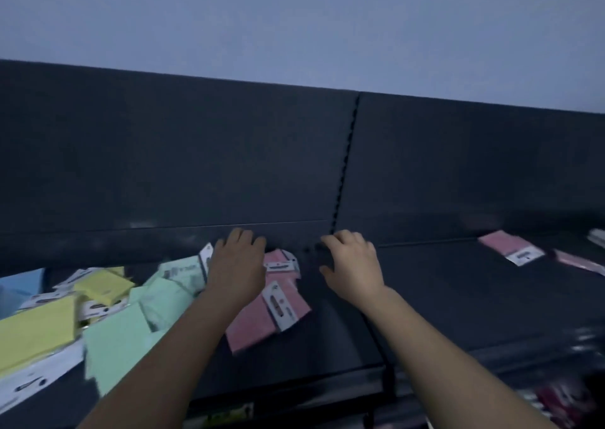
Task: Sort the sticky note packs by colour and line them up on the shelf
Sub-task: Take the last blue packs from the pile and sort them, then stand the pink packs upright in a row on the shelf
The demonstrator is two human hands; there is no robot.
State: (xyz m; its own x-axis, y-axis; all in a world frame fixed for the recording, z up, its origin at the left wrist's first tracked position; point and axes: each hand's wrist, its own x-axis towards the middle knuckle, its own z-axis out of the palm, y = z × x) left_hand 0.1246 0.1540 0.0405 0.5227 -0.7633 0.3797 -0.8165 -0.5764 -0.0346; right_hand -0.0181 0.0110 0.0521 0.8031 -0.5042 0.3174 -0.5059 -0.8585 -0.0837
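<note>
Reaching: both bare arms stretch forward over the dark shelf (458, 297), with the hands near its rear edge
Left hand (237, 258): palm down, fingers (244, 237) bent at the knuckles toward the back panel (163, 153); it lies over the right edge of the pile, and I cannot tell whether it has hold of any pack
Right hand (352, 265): palm down over bare shelf, fingers (343, 237) loosely curled, thumb spread to the side, nothing in its grasp; it sits just right of the foot of the slotted upright (347, 153)
Pink packs: a small pink pack (281, 261) lies just beside the left hand, between the two hands; a larger pink pack (258, 324) lies tilted below it, partly under the left forearm, its white header card facing up
Green packs (163, 297): several lie loose and overlapping, left of the left arm
Yellow packs (103, 284): these lie further left, mixed in with the green ones
Blue pack (19, 284): at the far left edge, blurred
Right bay: two more pink packs, one (510, 248) near the back and another (579, 263) at the frame edge, well apart from the pile
Order: the colours on the left lie jumbled, not in rows
</note>
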